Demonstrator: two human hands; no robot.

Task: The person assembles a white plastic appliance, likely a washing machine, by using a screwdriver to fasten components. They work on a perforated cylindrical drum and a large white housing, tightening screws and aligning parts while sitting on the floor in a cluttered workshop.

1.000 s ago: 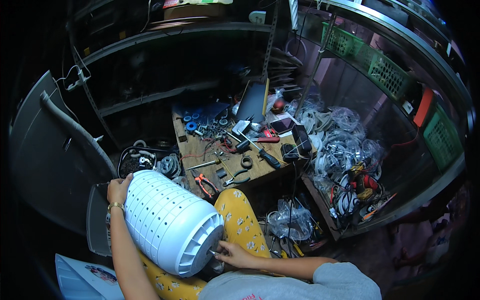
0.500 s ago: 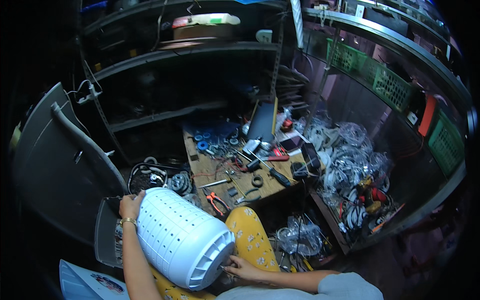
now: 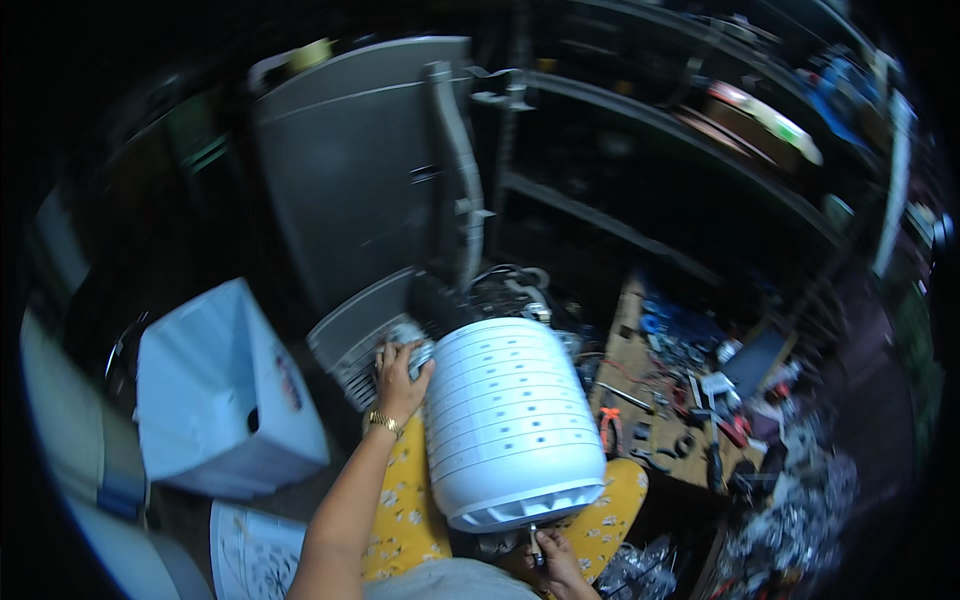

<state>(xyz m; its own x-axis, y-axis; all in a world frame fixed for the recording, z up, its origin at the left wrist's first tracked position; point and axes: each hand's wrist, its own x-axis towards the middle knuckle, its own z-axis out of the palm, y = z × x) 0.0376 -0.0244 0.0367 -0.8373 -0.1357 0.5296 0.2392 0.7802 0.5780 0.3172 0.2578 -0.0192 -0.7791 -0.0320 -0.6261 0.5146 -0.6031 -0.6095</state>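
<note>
A white perforated spin drum (image 3: 510,420) lies tilted across my lap, its ribbed base turned toward me. My right hand (image 3: 558,562) is closed round a short metal shaft (image 3: 535,540) at that base. To the left of the drum's far end, my left hand (image 3: 400,378), with a gold bracelet at its wrist, bends its fingers over a crumpled pale grey cloth-like thing (image 3: 412,338). Blur hides what that thing is made of. It lies over a grey slotted housing (image 3: 350,335) beside the drum.
An open pale-blue appliance casing (image 3: 185,455) stands left, with a white patterned panel (image 3: 262,550) below it. A tall grey panel with a hose (image 3: 360,170) rises beyond. To the right, a wooden bench (image 3: 690,455) carries orange-handled pliers (image 3: 611,430), screwdrivers and loose parts.
The view has swung left. My left hand has come off the drum and onto the crumpled thing. The drum now points more straight away from me; my right hand stays at its base.
</note>
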